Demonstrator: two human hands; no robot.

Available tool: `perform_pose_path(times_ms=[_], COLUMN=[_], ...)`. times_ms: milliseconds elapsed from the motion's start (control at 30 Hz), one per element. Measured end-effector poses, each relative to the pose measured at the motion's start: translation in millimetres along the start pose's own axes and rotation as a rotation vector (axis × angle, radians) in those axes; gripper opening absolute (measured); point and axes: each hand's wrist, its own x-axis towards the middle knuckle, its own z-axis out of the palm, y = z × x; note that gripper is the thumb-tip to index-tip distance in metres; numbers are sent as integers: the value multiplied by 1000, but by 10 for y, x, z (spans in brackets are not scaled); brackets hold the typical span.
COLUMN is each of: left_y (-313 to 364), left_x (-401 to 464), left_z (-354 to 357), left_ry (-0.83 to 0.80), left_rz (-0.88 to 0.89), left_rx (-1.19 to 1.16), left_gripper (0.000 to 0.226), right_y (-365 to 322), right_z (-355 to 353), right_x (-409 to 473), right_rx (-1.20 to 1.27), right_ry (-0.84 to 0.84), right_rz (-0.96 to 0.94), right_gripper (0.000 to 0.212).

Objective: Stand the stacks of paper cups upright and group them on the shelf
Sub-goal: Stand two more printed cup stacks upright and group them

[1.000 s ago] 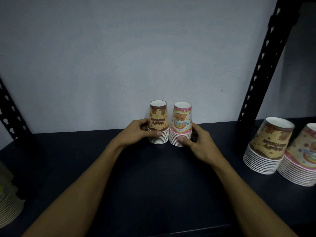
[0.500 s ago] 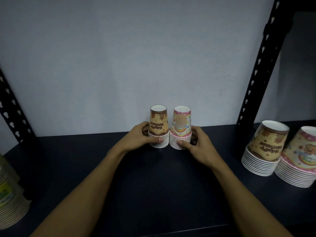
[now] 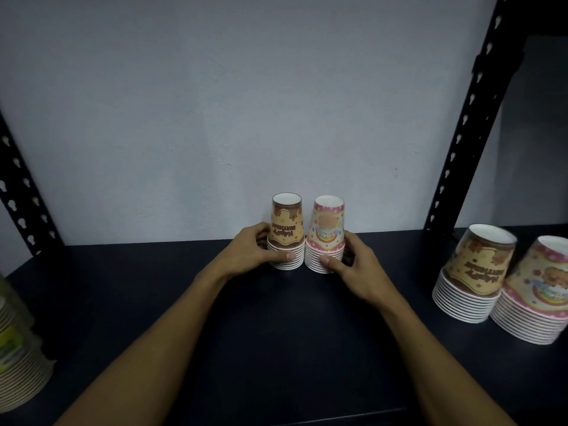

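Two stacks of paper cups stand rim-down side by side at the back of the dark shelf [image 3: 276, 333], close to the wall. The brown stack [image 3: 287, 229] is on the left and the pink stack [image 3: 327, 232] is on the right, and they almost touch. My left hand [image 3: 255, 256] wraps the rims at the base of the brown stack. My right hand [image 3: 353, 272] grips the base of the pink stack, thumb in front.
To the right stand another brown stack [image 3: 473, 275] and another pink stack [image 3: 534, 296], both upright beyond a black perforated post [image 3: 467, 118]. A green-printed cup stack [image 3: 18, 348] sits at the left edge, next to a second post [image 3: 21, 195].
Both stacks sit slightly further back toward the wall, with my hands still on their bases. The view has shifted a little.
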Motion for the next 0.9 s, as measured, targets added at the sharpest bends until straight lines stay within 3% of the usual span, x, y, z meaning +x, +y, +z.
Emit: perform_pose_path(times_ms=[233, 433, 900], left_y=[23, 80, 438], left_x=[-63, -183, -758], left_z=[24, 82, 718], left_ry=[5, 13, -80], left_rz=[-5, 5, 93], left_rx=[-11, 18, 139], left_gripper=[93, 82, 80], right_y=[-15, -69, -74], right_z=[7, -22, -506], right_x=[-29, -189, -1314], right_rx=[-19, -51, -195], right_ry=[15, 29, 176], right_rz=[8, 14, -60], right_gripper=[65, 65, 62])
